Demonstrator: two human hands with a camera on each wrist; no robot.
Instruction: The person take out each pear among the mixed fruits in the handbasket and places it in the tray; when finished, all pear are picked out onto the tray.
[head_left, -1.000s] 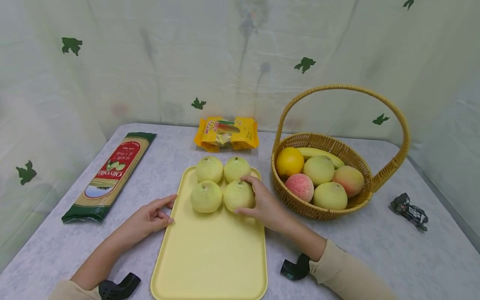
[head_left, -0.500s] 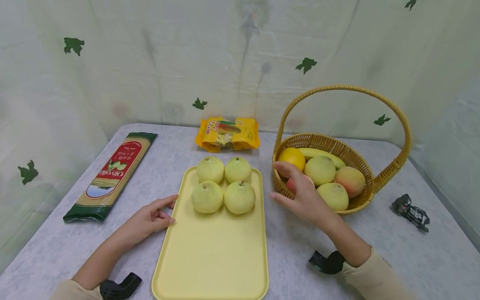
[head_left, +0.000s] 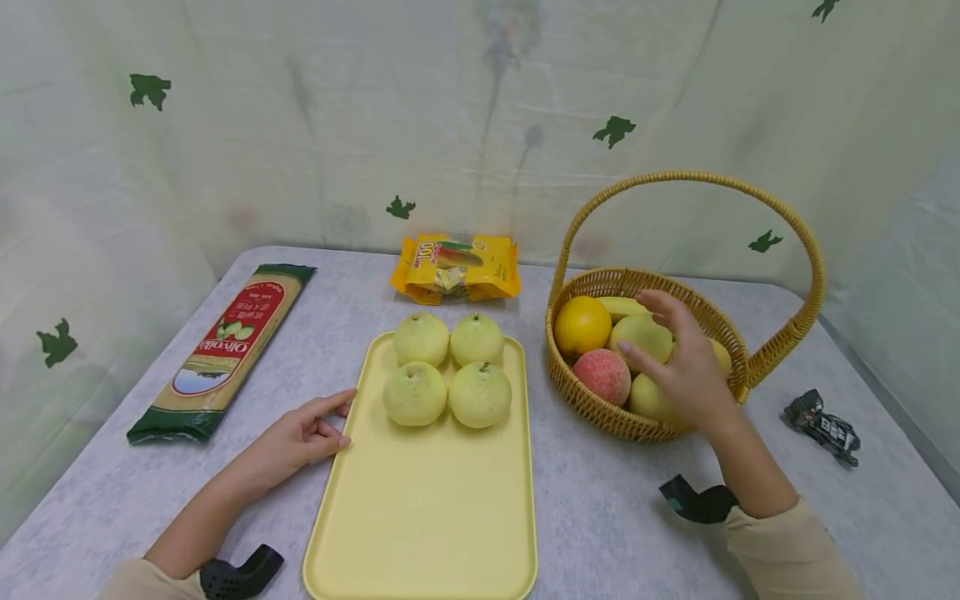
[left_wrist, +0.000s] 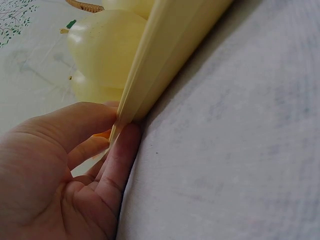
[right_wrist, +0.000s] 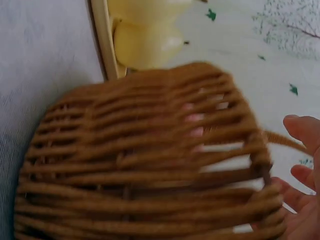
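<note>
My left hand point(head_left: 300, 437) holds the left rim of a yellow tray point(head_left: 420, 517); the left wrist view shows thumb and finger point(left_wrist: 125, 150) at that rim. Several round pale-yellow pears sit grouped at the tray's far end, one pear point(head_left: 480, 395) nearest its right side. Over the wicker basket point(head_left: 600, 417) hovers my right hand point(head_left: 693, 371), fingers spread and nothing in its grasp. Below and beside it lie an orange point(head_left: 582, 325), a pinkish-red peach point(head_left: 602, 376), a banana point(head_left: 618, 307) and pale pears point(head_left: 642, 337). The hand partly covers the fruit at the basket's right.
A tall handle point(head_left: 686, 177) arches over the basket. At the left lies a pasta packet point(head_left: 228, 350); a yellow snack bag point(head_left: 457, 267) stands behind the tray. A small black toy car point(head_left: 823, 425) is right of the basket. A patterned curtain point(head_left: 450, 125) hangs behind the table.
My right hand has let go of the near-right pear on the tray and moved right, to above the basket. The left hand has stayed at the tray's rim.
</note>
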